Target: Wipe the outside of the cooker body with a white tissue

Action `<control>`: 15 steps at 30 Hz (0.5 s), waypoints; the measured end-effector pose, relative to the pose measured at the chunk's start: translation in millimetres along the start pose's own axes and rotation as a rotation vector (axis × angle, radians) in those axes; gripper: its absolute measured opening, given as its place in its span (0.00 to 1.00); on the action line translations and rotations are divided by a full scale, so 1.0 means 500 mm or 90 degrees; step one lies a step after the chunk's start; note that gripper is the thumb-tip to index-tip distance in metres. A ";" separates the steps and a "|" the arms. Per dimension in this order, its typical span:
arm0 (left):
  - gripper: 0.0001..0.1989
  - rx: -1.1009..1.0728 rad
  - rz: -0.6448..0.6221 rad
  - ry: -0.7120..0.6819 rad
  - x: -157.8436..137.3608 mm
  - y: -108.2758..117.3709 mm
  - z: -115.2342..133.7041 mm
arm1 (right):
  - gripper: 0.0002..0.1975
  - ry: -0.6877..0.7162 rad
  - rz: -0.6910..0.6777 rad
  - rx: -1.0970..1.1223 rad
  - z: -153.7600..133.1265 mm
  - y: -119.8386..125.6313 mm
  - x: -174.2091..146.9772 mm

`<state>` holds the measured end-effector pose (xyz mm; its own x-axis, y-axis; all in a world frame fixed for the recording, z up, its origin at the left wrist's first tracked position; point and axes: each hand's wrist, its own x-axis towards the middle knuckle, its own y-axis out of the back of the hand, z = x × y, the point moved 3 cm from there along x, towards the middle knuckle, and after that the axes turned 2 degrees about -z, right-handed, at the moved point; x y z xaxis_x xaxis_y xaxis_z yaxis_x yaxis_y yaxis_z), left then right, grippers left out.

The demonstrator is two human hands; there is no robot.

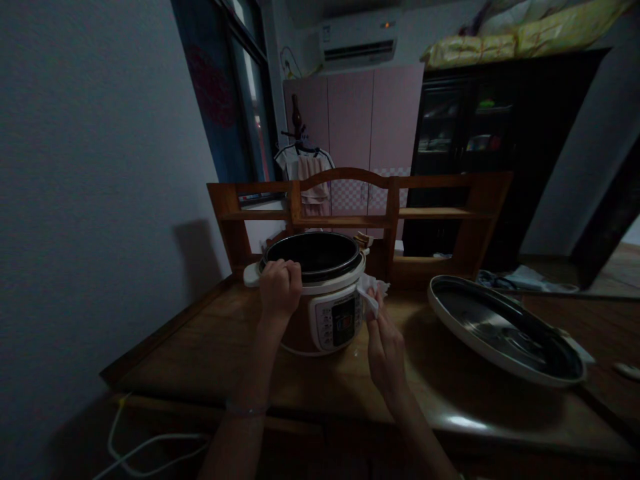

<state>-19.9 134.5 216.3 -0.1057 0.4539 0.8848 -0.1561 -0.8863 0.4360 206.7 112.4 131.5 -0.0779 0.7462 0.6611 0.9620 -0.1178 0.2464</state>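
Observation:
An electric pressure cooker stands on the wooden desk with its lid off and its dark inner pot showing. My left hand is closed over the cooker's front left rim, fingers curled over the edge. In my right hand a crumpled white tissue is pinched, held against the right side of the cooker near its control panel. The round lid lies to the right, its metal inner side facing up and tilted.
The wooden desk has a low shelf rack along its back edge. A wall rises close on the left. A white cable hangs at the lower left. Pink cabinets stand behind.

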 end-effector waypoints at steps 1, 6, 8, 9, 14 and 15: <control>0.18 0.001 -0.005 -0.001 0.000 0.001 0.001 | 0.24 0.008 -0.015 0.012 -0.008 -0.010 0.006; 0.18 -0.018 -0.006 0.010 0.000 0.004 0.002 | 0.24 0.010 -0.038 0.044 -0.011 -0.050 -0.018; 0.18 -0.023 -0.004 0.012 0.000 0.003 0.002 | 0.25 0.012 -0.055 0.036 -0.001 -0.058 -0.039; 0.18 -0.024 -0.002 0.014 0.000 0.003 0.002 | 0.25 0.016 -0.070 0.029 0.004 -0.061 -0.050; 0.19 -0.029 -0.001 0.025 0.000 0.004 0.002 | 0.27 0.037 -0.129 -0.016 0.020 -0.066 -0.095; 0.19 -0.027 -0.001 0.027 0.000 0.005 0.003 | 0.28 0.042 -0.136 -0.025 0.022 -0.066 -0.102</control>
<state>-18.9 132.3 217.6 -0.1465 0.4590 0.8762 -0.1976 -0.8815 0.4288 181.7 85.4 82.0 -0.2966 0.7127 0.6357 0.9113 0.0120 0.4117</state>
